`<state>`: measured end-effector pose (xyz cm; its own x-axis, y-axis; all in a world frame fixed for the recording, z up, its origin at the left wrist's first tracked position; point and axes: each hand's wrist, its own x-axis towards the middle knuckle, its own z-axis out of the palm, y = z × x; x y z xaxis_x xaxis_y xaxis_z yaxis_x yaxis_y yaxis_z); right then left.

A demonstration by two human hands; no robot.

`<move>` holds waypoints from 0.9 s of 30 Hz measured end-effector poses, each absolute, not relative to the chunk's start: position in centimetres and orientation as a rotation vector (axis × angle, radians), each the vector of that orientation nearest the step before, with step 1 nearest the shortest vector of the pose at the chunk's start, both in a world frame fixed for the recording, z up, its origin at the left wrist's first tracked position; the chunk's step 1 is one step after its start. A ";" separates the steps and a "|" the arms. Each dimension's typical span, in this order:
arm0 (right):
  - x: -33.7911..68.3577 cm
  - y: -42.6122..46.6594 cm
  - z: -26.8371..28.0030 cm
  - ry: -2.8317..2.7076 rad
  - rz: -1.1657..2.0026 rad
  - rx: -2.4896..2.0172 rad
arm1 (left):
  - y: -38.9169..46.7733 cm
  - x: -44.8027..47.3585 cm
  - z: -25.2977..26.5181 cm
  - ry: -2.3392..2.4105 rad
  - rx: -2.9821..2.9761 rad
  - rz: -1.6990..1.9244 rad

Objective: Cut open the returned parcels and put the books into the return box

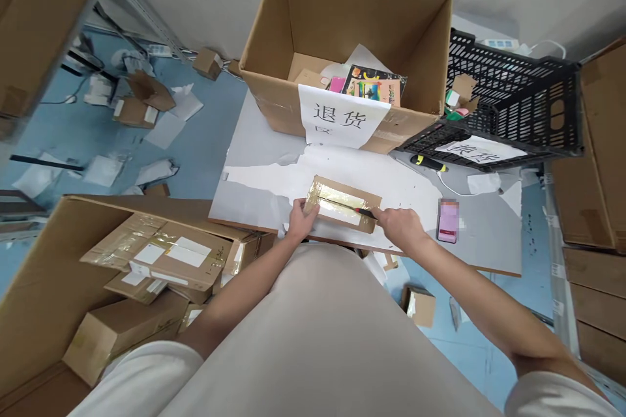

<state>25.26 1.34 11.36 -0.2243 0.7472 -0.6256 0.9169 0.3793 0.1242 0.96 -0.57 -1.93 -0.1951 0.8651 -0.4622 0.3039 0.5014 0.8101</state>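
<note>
A small taped cardboard parcel [374, 201] with a white label lies near the front edge of the table. The fingers of my left hand [302, 216] grip its left end. My right hand [402, 227] is closed round the dark handle of a knife [364, 212], which has a red part near the blade. The thin blade points left and lies along the parcel's taped top; whether it has gone through the tape cannot be made out. To the right of my right hand a phone [448, 220] with a pink screen rests on the table.
A large open carton [274, 101] with books stands behind the parcel, beside a black plastic crate [533, 111]. Near the crate lies a black-and-yellow handheld device [429, 163]. At lower left, a big box [34, 293] holds several parcels. Paper and packaging litter the blue floor [205, 117].
</note>
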 end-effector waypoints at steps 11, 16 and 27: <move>36.6 -5.0 11.4 2.011 -0.498 1.760 | -0.3 0.8 -2.3 1.754 1.038 0.653; 36.7 -6.6 6.4 1.913 -1.417 2.492 | -0.5 0.3 -2.9 1.662 1.057 0.708; 27.3 -4.9 -0.4 1.442 -2.485 2.887 | -0.7 -1.5 -1.3 1.599 1.216 0.685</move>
